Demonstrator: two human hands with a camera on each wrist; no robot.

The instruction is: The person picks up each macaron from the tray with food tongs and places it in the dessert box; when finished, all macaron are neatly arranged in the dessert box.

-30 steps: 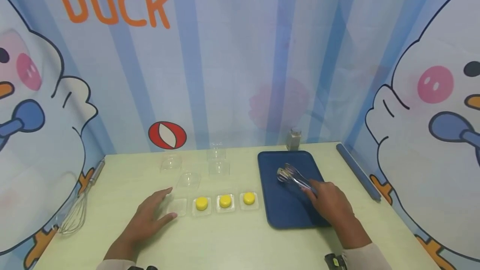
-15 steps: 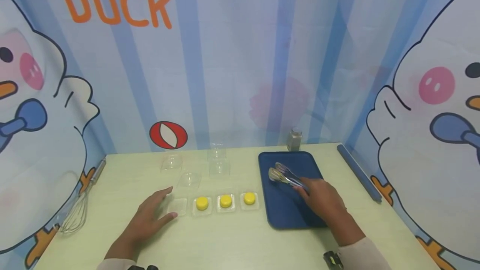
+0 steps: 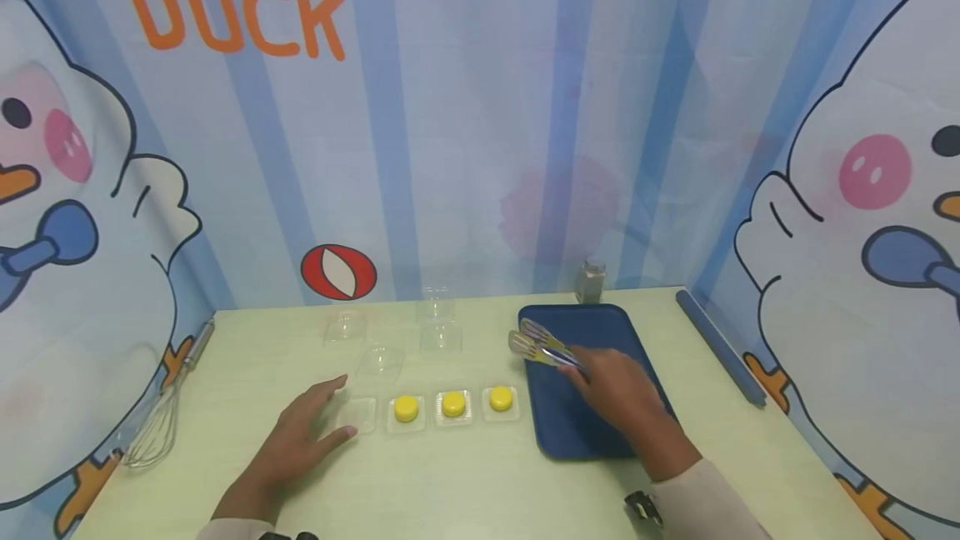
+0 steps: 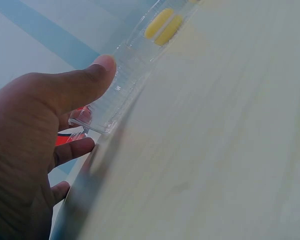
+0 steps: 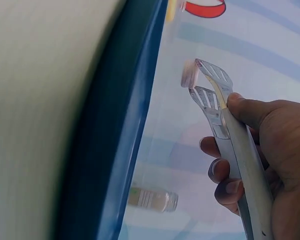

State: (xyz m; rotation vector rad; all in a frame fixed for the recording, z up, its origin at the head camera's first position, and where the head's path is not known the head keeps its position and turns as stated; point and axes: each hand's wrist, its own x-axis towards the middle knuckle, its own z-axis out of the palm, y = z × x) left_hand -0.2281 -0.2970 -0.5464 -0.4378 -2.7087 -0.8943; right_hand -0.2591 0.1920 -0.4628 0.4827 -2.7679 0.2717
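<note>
My right hand [image 3: 611, 386] grips metal tongs [image 3: 538, 343] over the blue tray [image 3: 592, 432]; their tips reach past the tray's left edge. The right wrist view shows fingers curled round the tongs [image 5: 225, 125]. My left hand [image 3: 300, 432] lies flat on the table, thumb touching an empty clear square tray [image 3: 355, 413]. The left wrist view shows the thumb [image 4: 90, 80] against that clear tray [image 4: 120, 95]. Three yellow round pieces [image 3: 453, 403] sit in clear trays in a row.
Several clear plastic lids [image 3: 438, 325] lie behind the row. A whisk [image 3: 161, 411] lies at the table's left edge. A small shaker jar [image 3: 590, 282] stands behind the blue tray, and a blue rod [image 3: 718, 347] lies along the right edge.
My right hand has carried the tongs leftward across the blue tray, tips now past its left edge. The left hand has stayed in place.
</note>
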